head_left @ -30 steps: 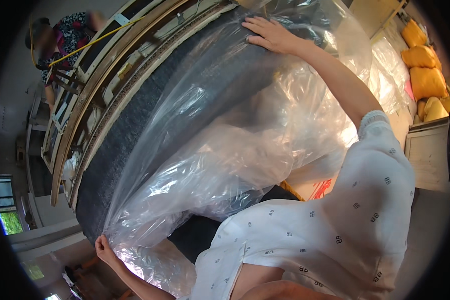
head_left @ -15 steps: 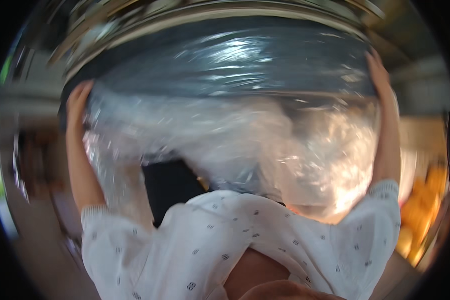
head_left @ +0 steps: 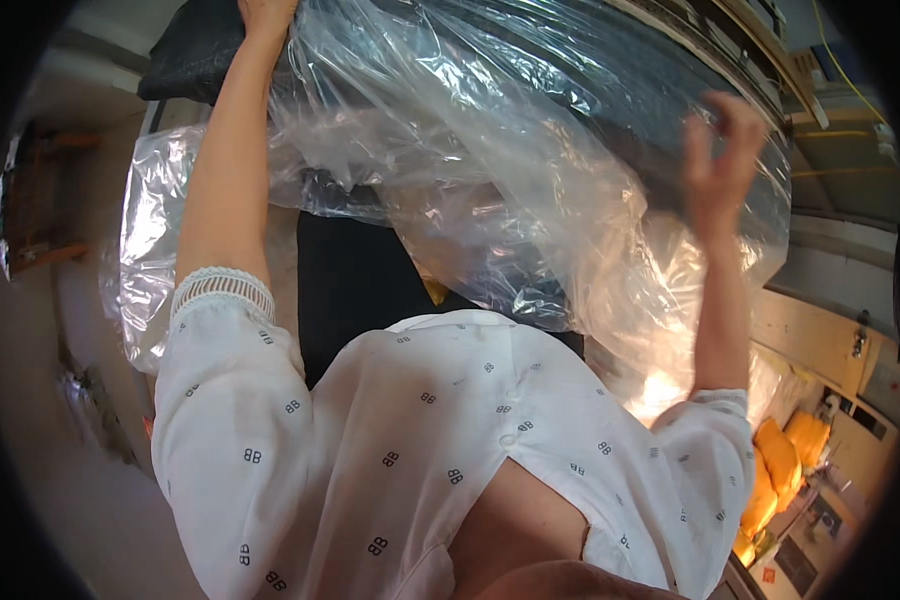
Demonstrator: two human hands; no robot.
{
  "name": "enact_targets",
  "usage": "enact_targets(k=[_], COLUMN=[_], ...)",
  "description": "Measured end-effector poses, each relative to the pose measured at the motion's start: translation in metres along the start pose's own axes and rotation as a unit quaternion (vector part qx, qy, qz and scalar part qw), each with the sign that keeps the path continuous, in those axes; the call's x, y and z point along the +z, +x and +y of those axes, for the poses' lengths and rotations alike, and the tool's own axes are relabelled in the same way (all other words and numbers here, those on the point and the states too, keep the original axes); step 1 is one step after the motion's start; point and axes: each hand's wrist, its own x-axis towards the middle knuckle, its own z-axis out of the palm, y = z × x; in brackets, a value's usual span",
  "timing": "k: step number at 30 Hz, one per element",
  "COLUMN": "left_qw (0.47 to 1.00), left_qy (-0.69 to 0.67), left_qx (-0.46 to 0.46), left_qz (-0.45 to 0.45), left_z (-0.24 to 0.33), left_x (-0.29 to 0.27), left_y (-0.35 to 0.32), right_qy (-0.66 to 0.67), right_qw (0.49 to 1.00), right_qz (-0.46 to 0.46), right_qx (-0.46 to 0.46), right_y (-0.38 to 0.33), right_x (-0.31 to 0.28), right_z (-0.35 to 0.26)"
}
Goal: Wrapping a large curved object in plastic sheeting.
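A large clear plastic sheet [head_left: 530, 190] hangs in loose, shiny folds in front of me. Under its upper part shows a dark, padded-looking piece [head_left: 195, 50] lying across the top. At the upper edge of the view, my left hand [head_left: 267, 14] is partly cut off; its fingers look closed on the sheet, whose creases run together there. Over the sheet's right side, my right hand [head_left: 722, 165] is raised, slightly blurred, with thumb and fingers curved and apart. Nothing shows between them.
Bright orange bundles [head_left: 785, 460] lie at the lower right, near a pale wooden panel [head_left: 815, 335]. Wooden rails [head_left: 760, 50] run along the upper right. A shelf-like wooden frame [head_left: 55, 255] stands at the far left.
My left hand has moved up and inward, drawing the plastic into folds. The right hand has come off the dark piece's right end and moved inward. My view has turned.
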Motion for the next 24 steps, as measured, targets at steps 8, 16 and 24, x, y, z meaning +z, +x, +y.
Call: enact_targets(k=[8, 16, 24], left_qw=[0.995, 0.992, 0.994], left_qy=[-0.007, -0.071, 0.013], left_qx=[-0.019, -0.013, 0.007], left_qz=[-0.099, -0.099, -0.107], left_z=[-0.019, -0.035, -0.041], left_x=[0.022, 0.032, 0.022], left_y=[0.01, 0.018, 0.026], right_qy=[-0.166, -0.345, 0.072], right_qw=[0.956, 0.908, 0.952], right_qz=[-0.242, -0.11, -0.168], right_qx=[0.004, 0.209, 0.244], right_y=[-0.139, -0.174, -0.18], right_x=[0.023, -0.118, -0.041], right_z=[-0.053, 0.046, -0.05])
